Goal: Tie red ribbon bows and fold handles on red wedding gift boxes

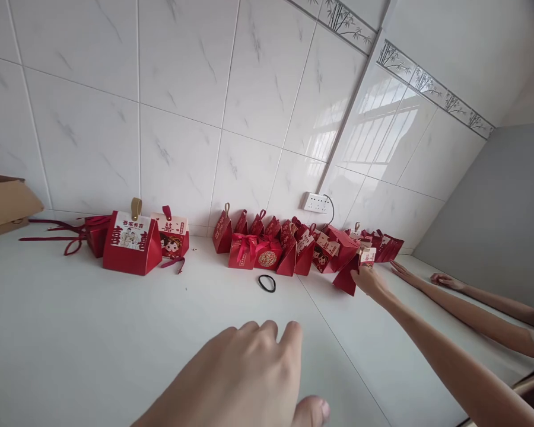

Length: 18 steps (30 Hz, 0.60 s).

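Observation:
My left hand (258, 367) is low in the foreground, back up, above the white tabletop. Its fingers curl loosely away from me, the thumb stands apart, and nothing shows in its grasp. Farther right, my right hand (370, 281) grips a red gift box (346, 281), which tilts at the front of the row; part of the fingers is hidden. Close by stands a red box with a cartoon figure (321, 261). Several red gift boxes (286, 256) with ribbons and loops line the wall to its left.
A black ring-shaped band (267, 283) lies before the boxes. At left are a large red box (131, 243), a cartoon box (174, 242), loose dark red ribbons (56, 238) and a cardboard box (9, 204). Another person's hands (404, 274) rest at right. A socket strip (317, 203) is on the tiled wall.

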Tool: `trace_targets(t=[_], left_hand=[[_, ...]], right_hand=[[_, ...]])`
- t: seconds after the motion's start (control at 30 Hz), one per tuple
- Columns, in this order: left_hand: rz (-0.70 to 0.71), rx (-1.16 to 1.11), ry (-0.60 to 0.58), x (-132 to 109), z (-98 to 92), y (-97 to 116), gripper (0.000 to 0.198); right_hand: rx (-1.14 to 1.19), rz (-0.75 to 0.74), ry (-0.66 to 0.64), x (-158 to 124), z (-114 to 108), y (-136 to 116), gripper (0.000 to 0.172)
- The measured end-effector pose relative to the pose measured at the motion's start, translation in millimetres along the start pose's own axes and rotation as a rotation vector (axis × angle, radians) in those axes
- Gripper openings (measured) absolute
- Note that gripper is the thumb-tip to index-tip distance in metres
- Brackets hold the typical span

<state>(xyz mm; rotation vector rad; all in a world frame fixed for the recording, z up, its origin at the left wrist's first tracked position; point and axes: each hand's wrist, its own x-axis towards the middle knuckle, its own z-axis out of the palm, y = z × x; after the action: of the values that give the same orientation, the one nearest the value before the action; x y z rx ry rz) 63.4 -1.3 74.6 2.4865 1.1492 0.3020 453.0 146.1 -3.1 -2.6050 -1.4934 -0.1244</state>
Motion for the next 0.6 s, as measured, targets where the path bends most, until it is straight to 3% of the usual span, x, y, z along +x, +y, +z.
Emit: trace_targets(t=[0.1,0.2,0.3,0.43,0.6], left_hand=[[-0.018,0.049,0.0,3,-2.3,5,0.034],[-0.01,0.115,0.082,8,-2.9,8,0.041],[0.008,0.178,0.248,17,-5.0,8,0.052],[0.04,0.179,0.479,25,-15.1,-4,0.053],[0.013,0.049,0.667,5,-38.7,-28,0.031]], right_hand=[[-0.066,-0.109,0.081,-38,-28,-10,0.029],[-0.12,-0.26,0.143,-89,-53,-32,0.025],[-0.165,-0.582,0.286,-142,-72,-62,0.023],[0.027,-0.875,0.475,-193,-82,-107,0.025],[0.215,-1.033,0.715,-220,-81,-154,0.022]])
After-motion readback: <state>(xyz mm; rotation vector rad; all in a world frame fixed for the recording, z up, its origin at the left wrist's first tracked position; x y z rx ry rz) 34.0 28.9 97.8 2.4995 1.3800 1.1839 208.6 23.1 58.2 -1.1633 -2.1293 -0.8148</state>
